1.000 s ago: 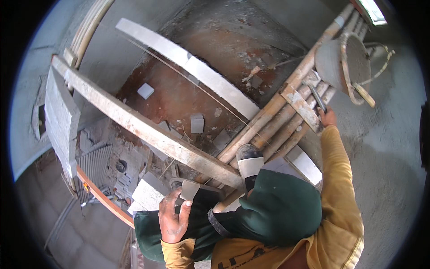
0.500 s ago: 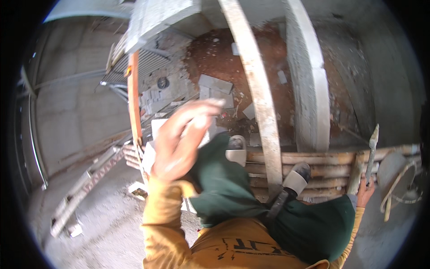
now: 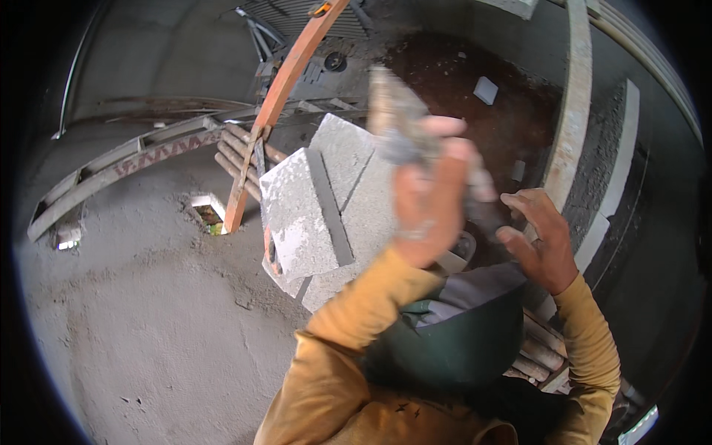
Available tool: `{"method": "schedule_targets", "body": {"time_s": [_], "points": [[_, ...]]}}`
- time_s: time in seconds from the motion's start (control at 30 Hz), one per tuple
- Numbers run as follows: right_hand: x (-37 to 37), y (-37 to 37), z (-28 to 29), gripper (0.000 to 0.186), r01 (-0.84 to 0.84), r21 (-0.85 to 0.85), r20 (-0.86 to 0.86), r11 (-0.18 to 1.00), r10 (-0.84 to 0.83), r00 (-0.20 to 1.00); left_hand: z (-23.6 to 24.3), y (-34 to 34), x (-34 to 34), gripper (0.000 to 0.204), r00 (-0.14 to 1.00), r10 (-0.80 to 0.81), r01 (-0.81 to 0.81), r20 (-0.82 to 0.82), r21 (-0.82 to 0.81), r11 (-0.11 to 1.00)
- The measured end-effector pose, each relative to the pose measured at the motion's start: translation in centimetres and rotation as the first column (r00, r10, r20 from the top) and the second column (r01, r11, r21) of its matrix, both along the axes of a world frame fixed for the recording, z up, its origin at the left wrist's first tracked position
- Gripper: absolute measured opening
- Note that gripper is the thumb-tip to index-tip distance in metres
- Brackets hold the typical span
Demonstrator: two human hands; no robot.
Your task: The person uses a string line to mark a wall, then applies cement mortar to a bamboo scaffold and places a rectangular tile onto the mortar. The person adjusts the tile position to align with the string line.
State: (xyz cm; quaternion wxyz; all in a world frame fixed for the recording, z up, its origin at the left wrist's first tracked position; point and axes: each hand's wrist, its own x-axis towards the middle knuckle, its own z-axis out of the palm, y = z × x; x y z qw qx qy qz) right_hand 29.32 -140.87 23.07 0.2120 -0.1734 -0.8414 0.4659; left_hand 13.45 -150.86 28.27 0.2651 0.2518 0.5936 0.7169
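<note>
A: What's closest in?

B: The lap in dark green trousers [image 3: 452,348], with both forearms reaching past it. The right hand [image 3: 545,241] is up beside the knee, nothing in it, fingers loosely curved and apart.

A: And the left?

B: The left hand [image 3: 429,211] has its fingers wrapped around a hand tool [image 3: 389,104]. That tool is in the air, beside and partly in front of the stacked blocks. It's badly blurred, so I can't tell its exact kind.

A: Which way does it point?

B: Its broad, flat-looking end is toward the upper left, away from the body. The long axis slants from there down to the right, through the grip; the lower end is too smeared to make out.

A: What's just beyond?

B: To the left of that hand, a pale grey block [image 3: 297,211] lies tilted on other blocks [image 3: 374,211]. Past them, an orange-brown plank [image 3: 289,85] slopes up and away beside a bundle of poles [image 3: 236,157].

A: Farthest off?

B: A whitish square piece [image 3: 486,90] on the reddish floor, a round dark object [image 3: 335,61], then a ribbed sheet [image 3: 348,21].
</note>
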Motion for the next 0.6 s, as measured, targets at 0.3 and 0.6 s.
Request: {"method": "schedule_targets", "body": {"time_s": [0.3, 0.6], "points": [[7.9, 5.5, -6.1, 0.028, 0.167, -0.048, 0.502, 0.985, -0.120, 0.856, -2.4, -23.6, -19.1, 0.032, 0.638, -0.020, -0.650, -0.770, -0.551, 0.523], [13.6, 8.0, -5.4, 0.034, 0.164, 0.166, 0.685, 0.972, -0.234, 0.690, -14.7, -32.2, -20.5, 0.038, 0.502, -0.310, -0.821, -0.807, -0.557, 0.122]]}}
